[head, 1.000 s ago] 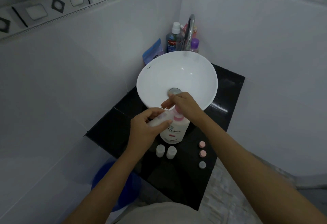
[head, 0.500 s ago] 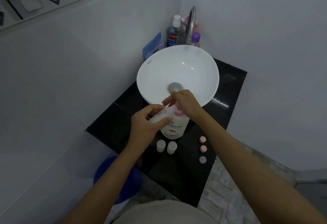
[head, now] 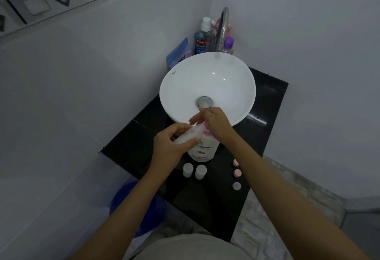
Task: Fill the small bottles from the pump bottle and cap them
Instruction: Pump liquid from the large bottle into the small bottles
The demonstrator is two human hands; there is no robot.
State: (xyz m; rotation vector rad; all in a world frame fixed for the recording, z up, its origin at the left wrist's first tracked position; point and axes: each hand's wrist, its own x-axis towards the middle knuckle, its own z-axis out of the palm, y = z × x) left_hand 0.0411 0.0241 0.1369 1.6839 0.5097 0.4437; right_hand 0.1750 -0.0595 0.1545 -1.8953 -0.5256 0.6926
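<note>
Nearest me, two small bottles stand uncapped just short of my left hand, with three caps below my right forearm. My left fingers curl round a third small bottle, tilted with its mouth up at the pink pump head, and my right hand rests on that head, fingers loosely straight, holding nothing. To fill cleanly I would keep the mouth right under the spout of the pump bottle, just beyond my left fingers, and press slowly.
</note>
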